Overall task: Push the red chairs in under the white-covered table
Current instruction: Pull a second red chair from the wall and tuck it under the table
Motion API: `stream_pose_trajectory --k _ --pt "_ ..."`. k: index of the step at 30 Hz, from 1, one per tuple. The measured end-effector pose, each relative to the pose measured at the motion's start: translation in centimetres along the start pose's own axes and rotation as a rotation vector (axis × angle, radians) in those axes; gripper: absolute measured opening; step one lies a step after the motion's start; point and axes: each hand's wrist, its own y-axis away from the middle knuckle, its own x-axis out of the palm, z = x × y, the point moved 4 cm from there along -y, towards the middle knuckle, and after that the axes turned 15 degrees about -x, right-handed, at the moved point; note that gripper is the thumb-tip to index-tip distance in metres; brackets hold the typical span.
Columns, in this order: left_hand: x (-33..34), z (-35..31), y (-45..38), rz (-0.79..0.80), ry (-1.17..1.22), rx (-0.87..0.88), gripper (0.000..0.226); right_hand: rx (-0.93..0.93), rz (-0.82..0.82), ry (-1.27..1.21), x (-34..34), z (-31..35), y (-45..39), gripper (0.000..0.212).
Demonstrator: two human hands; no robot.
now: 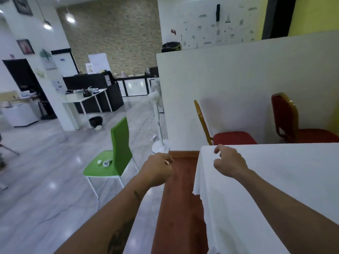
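Red chairs stand at the far side of the white-covered counter (275, 180): near chair (233, 137) just beyond its far-left corner, second chair (293, 125) further right. Both seats face right, not yet tucked. Right hand (229, 162), loosely open and empty, is nearer; left hand (157, 169) is curled, holding nothing visible.

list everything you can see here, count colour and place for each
red chairs: 2, red seats with gold frames, at the table's far side by the white partition
table: 1, white-covered, right foreground
green chair: 1, green with white legs, on the grey floor left of the table
standing fan: 1, white, beside the partition's left end
side table: 1, white, left background, cluttered top
counter: 1, black, back of the room
left hand: 1, empty, hanging over the floor left of the table
right hand: 1, empty, above the table's near corner
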Motion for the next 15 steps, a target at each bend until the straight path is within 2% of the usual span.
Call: stream_pose_trajectory --k 3,7,11,15 --pt "-1.0 -0.2 -4.5 0.015 -0.013 0.002 0.037 0.011 -0.002 -0.016 1.6 -0.9 -4.3 0.041" --pt "-2.1 -2.2 -16.1 0.065 -0.053 -0.005 0.034 0.086 0.002 -0.032 3.9 -4.0 -14.6 0.023" --pt "-3.6 -4.8 -25.6 0.069 -0.032 0.035 0.033 0.139 0.02 0.003 3.5 -5.5 -23.4 0.026" --pt "-4.1 -6.6 -34.9 0.11 0.012 0.047 0.031 0.174 0.032 0.035 4.0 -6.3 -31.8 0.019"
